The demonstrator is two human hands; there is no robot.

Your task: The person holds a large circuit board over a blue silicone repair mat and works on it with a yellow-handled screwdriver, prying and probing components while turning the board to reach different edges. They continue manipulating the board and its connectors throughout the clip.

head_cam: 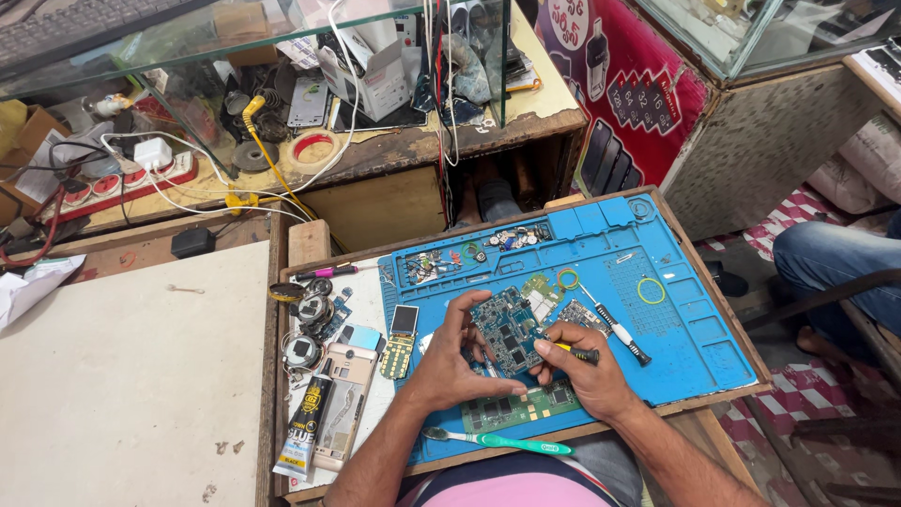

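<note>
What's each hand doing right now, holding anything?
Left hand: closed on the blue circuit board, gripping its left edge.
Right hand: closed on a small black-and-yellow screwdriver, beside the board.

The person is wearing a pink garment [502,488] with a dark band along its upper edge. Both forearms are showing bare, without sleeves, watch or rings.

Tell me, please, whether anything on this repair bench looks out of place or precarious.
A green toothbrush lies along the board's near edge, beside the blue mat. The left hand and right hand grip a blue circuit board; nothing looks spilled.
</note>
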